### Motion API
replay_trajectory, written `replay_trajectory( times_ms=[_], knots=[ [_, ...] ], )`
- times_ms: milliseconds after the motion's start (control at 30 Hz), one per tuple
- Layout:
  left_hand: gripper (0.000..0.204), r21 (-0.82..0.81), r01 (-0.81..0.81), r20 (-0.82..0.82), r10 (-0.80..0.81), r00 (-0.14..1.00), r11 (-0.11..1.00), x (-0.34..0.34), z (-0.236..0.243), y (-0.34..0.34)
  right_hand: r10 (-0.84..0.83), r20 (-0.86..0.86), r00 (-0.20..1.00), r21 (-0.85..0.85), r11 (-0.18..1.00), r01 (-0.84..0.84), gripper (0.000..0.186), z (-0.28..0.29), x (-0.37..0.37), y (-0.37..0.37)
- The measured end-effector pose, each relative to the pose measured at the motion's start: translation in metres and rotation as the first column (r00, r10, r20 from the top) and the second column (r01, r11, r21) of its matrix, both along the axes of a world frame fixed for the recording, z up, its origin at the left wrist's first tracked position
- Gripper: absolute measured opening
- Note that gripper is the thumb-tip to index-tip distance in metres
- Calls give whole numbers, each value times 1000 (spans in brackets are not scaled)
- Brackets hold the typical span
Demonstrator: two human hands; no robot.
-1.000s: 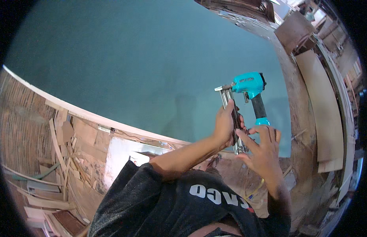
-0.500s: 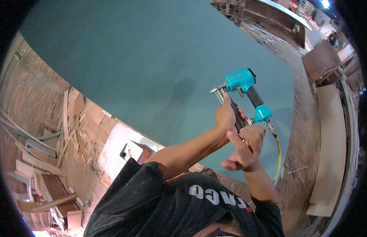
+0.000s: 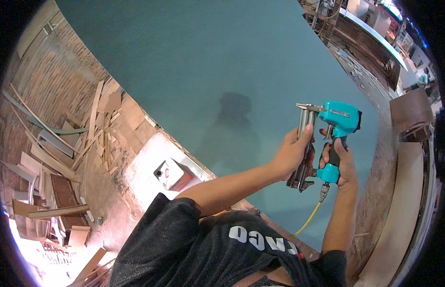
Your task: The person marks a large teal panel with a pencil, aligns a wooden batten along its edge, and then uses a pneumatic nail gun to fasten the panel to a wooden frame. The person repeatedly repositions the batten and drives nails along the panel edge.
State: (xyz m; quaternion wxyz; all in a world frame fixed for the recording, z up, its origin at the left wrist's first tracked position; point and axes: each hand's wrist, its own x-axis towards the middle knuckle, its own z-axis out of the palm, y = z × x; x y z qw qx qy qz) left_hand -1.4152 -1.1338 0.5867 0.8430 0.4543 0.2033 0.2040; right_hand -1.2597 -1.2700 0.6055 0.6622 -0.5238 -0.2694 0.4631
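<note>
A teal pneumatic nail gun (image 3: 339, 116) is held up over a large blue-green panel (image 3: 184, 81), its metal nose toward the left. My left hand (image 3: 290, 154) is closed round the silver and dark magazine (image 3: 304, 165), thumb lying along it. Round the black handle wraps my right hand (image 3: 347, 167), fingers partly hidden behind the grip. A yellow air hose (image 3: 308, 221) runs from the fitting under the handle down toward my body.
On a white board (image 3: 141, 165) left of the panel stands a small white-topped box (image 3: 168, 174). Wood offcuts (image 3: 100, 143) litter the floor at left. A long pale board (image 3: 399, 210) lies at right, near a brown box (image 3: 411, 112). A person (image 3: 421, 79) is far off at upper right.
My right hand has moved from below the magazine onto the handle. The nail gun has swung more upright and shifted right, with my left hand still on the magazine. The view has turned somewhat.
</note>
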Motion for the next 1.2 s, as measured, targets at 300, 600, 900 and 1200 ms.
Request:
replay_trajectory(
  times_ms=[300, 600, 900, 1200],
  knots=[
    [63, 843, 525, -526, 26, 850, -114, 4, 58, 141, -232, 262, 937, -37, 968, 249, 54, 52, 71, 48],
    [104, 554, 749, -176, 827, 533, -365, 0, 92, 367, -46, 449, 892, -222, 962, 161, 42, 111, 154, 195],
    [112, 479, 828, -277, 844, 459, -293, 6, 94, 378, 278, 532, 800, -218, 958, -187, 44, 121, 190, 393],
    [114, 485, 814, -230, 851, 472, -320, 2, 84, 376, 359, 587, 725, -226, 933, -279, 46, 109, 188, 491]
  ],
)
